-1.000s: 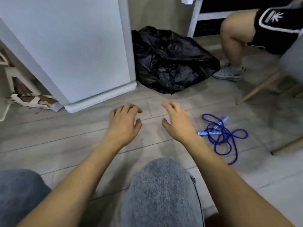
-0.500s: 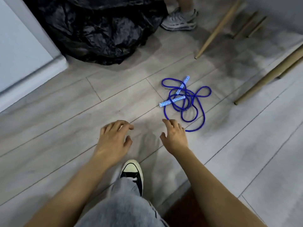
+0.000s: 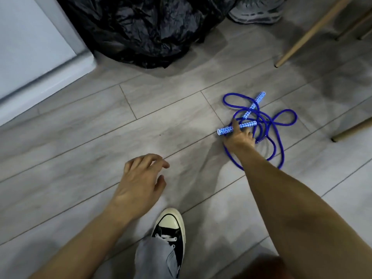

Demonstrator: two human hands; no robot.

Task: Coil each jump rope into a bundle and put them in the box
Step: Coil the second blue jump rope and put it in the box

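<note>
Blue-patterned handle (image 3: 237, 128) lies left-right, right of centre frame; right hand (image 3: 239, 137) fingers curl onto it; left hand (image 3: 141, 182), fingers spread, hovers far lower-left.

Right hand (image 3: 239, 135) extended far forward, fingers curled, left hand (image 3: 141, 184) hovering, fingers loosely spread

Home interior, likely living space: grey wood-look plank floor (image 3: 84, 141), white cabinet base (image 3: 30, 47), crumpled black plastic bag (image 3: 145, 27), pale wooden chair legs (image 3: 314, 31) (another person's grey sneaker (image 3: 257, 11) nearby).
</note>
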